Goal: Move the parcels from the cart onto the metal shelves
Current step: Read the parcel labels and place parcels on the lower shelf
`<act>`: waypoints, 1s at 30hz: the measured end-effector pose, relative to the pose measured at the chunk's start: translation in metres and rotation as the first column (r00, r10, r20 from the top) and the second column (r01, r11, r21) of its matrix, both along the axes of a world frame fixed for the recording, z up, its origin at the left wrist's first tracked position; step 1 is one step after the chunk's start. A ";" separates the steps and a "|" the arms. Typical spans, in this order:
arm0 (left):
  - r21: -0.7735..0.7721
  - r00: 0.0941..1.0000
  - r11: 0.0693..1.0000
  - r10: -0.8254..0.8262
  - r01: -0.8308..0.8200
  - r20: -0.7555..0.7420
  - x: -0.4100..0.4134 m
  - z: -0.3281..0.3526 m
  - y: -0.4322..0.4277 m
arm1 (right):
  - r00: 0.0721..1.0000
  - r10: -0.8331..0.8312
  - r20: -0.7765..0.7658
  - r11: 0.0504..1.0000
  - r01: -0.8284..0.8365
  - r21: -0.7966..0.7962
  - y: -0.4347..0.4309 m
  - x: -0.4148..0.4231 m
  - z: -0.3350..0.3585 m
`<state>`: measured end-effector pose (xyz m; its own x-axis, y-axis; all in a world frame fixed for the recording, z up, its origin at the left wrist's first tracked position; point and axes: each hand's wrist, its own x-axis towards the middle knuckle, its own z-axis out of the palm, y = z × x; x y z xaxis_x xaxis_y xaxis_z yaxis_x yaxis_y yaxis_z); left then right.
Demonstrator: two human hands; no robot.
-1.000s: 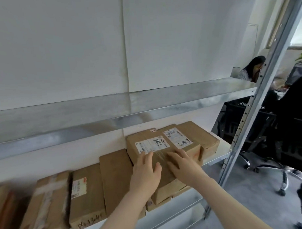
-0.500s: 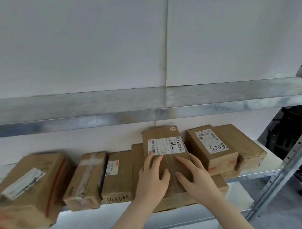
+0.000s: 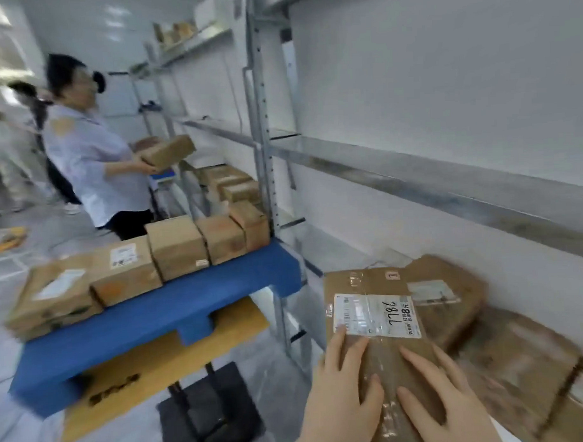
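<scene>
A flat brown parcel [image 3: 371, 284] with a white label marked 7786 lies on the lower metal shelf [image 3: 447, 189] at the lower right. My left hand [image 3: 342, 397] and my right hand [image 3: 445, 394] rest flat on its near end, fingers spread, not gripping. More brown parcels [image 3: 451, 294] lie beside and behind it on the shelf. To the left stands the blue cart [image 3: 174, 311] with a row of several brown parcels [image 3: 175, 244] on top.
A person in a light shirt [image 3: 89, 155] stands behind the cart holding a parcel [image 3: 168, 150]. Shelf uprights [image 3: 261, 155] stand between cart and shelf. More shelving with parcels [image 3: 229, 186] runs along the wall. A black base [image 3: 207, 412] sits under the cart.
The view has swung left, bringing the cart and the other person into sight. My hands stay flat on the labelled parcel on the shelf.
</scene>
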<state>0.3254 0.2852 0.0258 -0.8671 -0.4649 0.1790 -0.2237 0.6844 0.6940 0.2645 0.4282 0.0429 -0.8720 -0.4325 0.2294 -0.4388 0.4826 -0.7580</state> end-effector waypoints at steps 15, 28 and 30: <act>0.125 0.696 0.685 0.712 -0.718 0.092 0.199 -0.030 -0.307 | 0.588 0.798 0.132 0.584 -0.809 0.073 -0.401 0.101 -0.041; 0.248 0.352 0.273 0.858 -0.929 0.374 0.166 -0.064 -0.418 | 0.164 0.924 0.345 0.055 -0.951 0.305 -0.614 0.059 -0.079; 0.253 0.328 0.240 0.852 -0.937 0.407 0.147 -0.069 -0.426 | 0.110 0.929 0.352 -0.032 -0.927 0.373 -0.638 0.047 -0.086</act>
